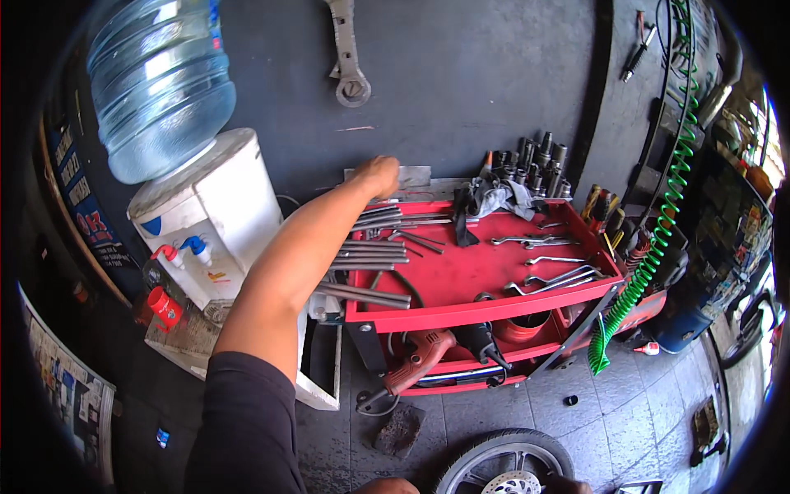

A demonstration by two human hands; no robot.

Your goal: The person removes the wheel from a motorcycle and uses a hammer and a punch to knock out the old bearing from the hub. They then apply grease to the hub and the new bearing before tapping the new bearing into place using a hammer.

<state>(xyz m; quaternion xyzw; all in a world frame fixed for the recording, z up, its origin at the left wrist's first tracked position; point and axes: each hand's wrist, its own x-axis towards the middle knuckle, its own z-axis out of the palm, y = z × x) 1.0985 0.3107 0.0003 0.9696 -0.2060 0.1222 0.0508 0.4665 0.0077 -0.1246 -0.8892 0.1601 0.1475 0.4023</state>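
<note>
My left arm, in a dark sleeve, stretches up over the left side of a red tool cart (pixel 485 280). My left hand (pixel 378 175) is at the cart's far left corner, just in front of the dark wall. Its fingers look curled closed; whatever they hold, if anything, is hidden. Beside the hand lies a flat grey metal piece (pixel 415 176). Below it, several metal rods (pixel 370 255) lie on the cart's top tray. Several wrenches (pixel 553 284) are spread over the tray's right part. My right hand does not show.
A water dispenser (pixel 214 193) with a large bottle (pixel 160 90) stands left. Sockets (pixel 543 156) and a grey rag (pixel 502 198) occupy the cart's back right. A green coiled hose (pixel 665 239) hangs right. A red power tool (pixel 424 358) sits below; a wheel (pixel 502 461) lies near me.
</note>
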